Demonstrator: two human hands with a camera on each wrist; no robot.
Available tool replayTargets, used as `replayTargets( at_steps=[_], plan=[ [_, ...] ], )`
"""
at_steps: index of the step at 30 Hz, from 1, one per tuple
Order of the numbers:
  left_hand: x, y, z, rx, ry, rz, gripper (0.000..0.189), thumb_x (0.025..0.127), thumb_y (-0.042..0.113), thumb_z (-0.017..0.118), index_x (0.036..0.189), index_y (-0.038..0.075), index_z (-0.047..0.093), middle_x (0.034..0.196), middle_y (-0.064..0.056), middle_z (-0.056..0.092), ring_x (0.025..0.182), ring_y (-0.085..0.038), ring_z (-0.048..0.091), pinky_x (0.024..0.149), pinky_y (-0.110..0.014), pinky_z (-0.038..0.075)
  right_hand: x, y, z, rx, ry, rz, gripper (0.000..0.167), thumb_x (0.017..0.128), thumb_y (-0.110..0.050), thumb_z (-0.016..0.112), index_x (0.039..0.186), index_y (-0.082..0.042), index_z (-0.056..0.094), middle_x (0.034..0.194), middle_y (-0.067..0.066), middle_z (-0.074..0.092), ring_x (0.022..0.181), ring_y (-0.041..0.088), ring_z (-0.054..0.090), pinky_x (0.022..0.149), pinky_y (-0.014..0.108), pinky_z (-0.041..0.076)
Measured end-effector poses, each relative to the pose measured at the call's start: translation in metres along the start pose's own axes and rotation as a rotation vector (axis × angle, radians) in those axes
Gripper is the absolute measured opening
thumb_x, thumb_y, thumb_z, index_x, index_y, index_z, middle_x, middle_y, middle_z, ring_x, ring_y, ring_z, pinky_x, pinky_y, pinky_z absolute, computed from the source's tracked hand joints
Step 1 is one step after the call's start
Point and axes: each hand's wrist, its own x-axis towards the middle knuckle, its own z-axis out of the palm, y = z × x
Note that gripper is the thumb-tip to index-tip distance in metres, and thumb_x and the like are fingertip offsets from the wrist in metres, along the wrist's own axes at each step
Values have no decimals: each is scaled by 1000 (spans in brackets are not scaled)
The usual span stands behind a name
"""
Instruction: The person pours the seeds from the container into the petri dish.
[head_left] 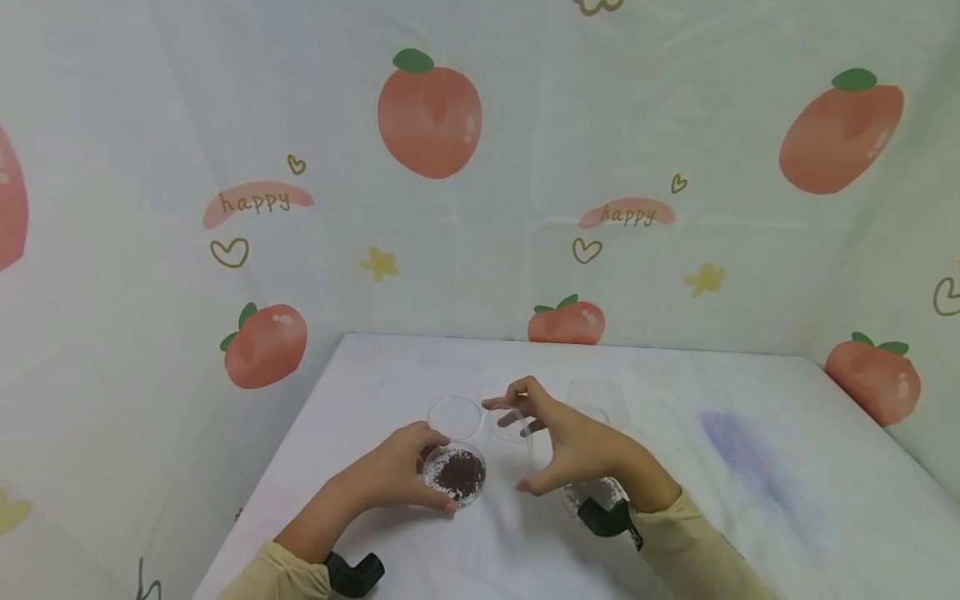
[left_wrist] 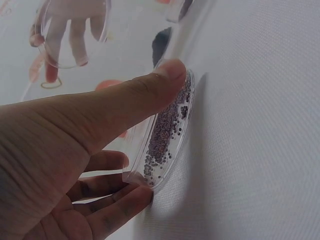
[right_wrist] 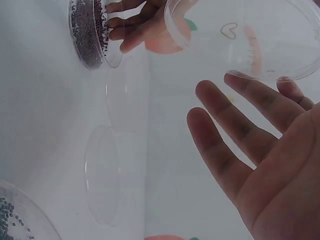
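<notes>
My left hand (head_left: 408, 475) grips the side of a round clear petri dish (head_left: 459, 473) with small dark beads in it, on the white table. In the left wrist view, the thumb lies over the rim of the dish (left_wrist: 170, 125) and fingertips meet its opposite edge. My right hand (head_left: 573, 446) holds a clear round lid (right_wrist: 245, 35), tilted up, between thumb and spread fingers, to the right of the dish. The thumb is out of the right wrist view, where other fingers (right_wrist: 245, 125) extend free.
A clear round lid (head_left: 454, 417) lies behind the left dish. Another dish with beads (head_left: 596, 493) sits under the right forearm, partly hidden. Beyond the right hand is a faint clear square piece (head_left: 603, 396). A purple stain (head_left: 742, 454) marks the cloth at right.
</notes>
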Motion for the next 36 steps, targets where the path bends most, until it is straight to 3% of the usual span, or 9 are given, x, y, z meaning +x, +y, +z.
replayTargets(
  at_steps=[9, 16, 23, 36],
  plan=[
    [0, 3, -1, 2, 9, 1, 89, 64, 44, 103, 133, -1, 68, 110, -2, 65, 96, -14, 59, 82, -33, 56, 0, 1, 3, 69, 0, 72, 90, 76, -7, 90, 146, -18, 34, 152, 13, 46, 137, 37, 61, 109, 47, 56],
    [-1, 6, -2, -9, 6, 3, 88, 64, 41, 103, 133, -2, 68, 110, -3, 65, 95, -15, 59, 81, -32, 55, 0, -1, 2, 32, 7, 75, 92, 80, -11, 92, 156, -27, 42, 161, 3, 45, 138, 33, 57, 105, 45, 58],
    [0, 5, -2, 8, 4, 3, 89, 64, 43, 103, 133, -1, 68, 111, -3, 65, 97, -15, 60, 83, -34, 57, 0, 1, 3, -21, 16, 61, 93, 79, -20, 96, 157, -33, 45, 157, 2, 51, 133, 28, 59, 104, 39, 59],
    [1, 3, -1, 26, 6, 2, 90, 64, 46, 103, 133, 0, 68, 111, -2, 65, 96, -14, 58, 83, -33, 56, -1, 5, 4, -39, -4, 75, 96, 76, -21, 97, 158, -17, 47, 147, 3, 58, 129, 24, 60, 103, 35, 59]
  ],
)
